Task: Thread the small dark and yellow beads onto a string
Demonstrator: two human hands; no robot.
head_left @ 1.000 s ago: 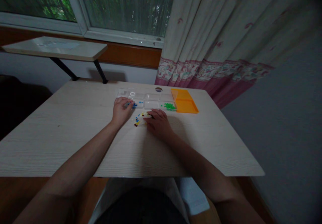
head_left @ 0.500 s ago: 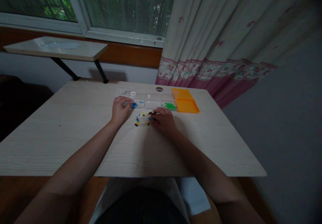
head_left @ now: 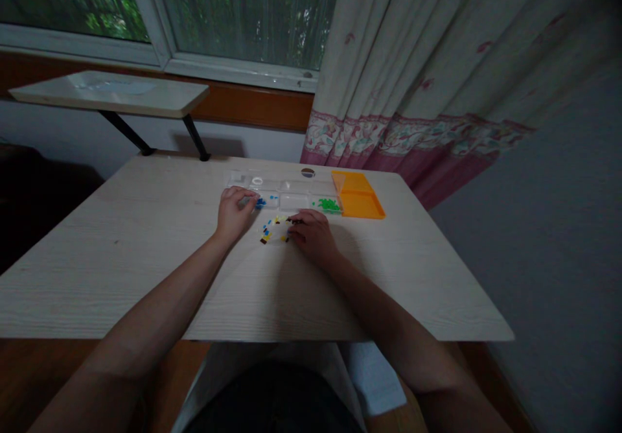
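Observation:
My left hand rests at the left end of a clear compartment tray. Its thumb and index finger curve together beside small blue pieces in the front left compartment; what they pinch, if anything, is hidden. On the table in front of the tray lies a loose pile of tiny yellow, blue, brown and white pieces. My right hand is low over the right side of this pile, fingertips drawn together among dark brown pieces. Whatever sits between those fingertips is too small to name. Green pieces fill the tray's front right compartment.
An orange open lid or case adjoins the tray's right end. Behind the tray lies a small dark round object. A raised shelf on black legs stands at the table's back left. A curtain hangs behind.
My right fingertips have shifted slightly, and the blue piece seen beside them before no longer shows. The left hand has edged slightly right, by the blue pieces.

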